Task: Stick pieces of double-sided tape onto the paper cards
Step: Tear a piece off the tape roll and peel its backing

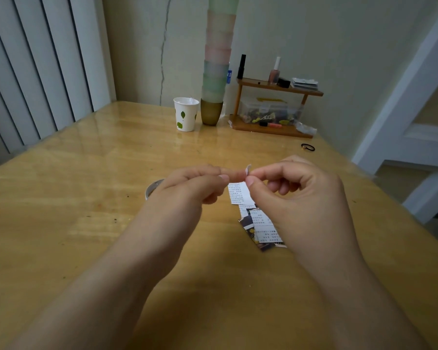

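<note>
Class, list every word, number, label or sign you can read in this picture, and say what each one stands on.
Nothing here can be quoted.
Paper cards: rows of small dark print, too blurred to read.
Blue label behind the stacked cups: white marks, too small to read.
Paper cup: green leaf pictures only, no words.
Bottles on the shelf: no legible labels.

Left hand (200,184) and right hand (293,190) pinch tape piece (248,170) — above paper cards (261,223) (overlapping).
</note>
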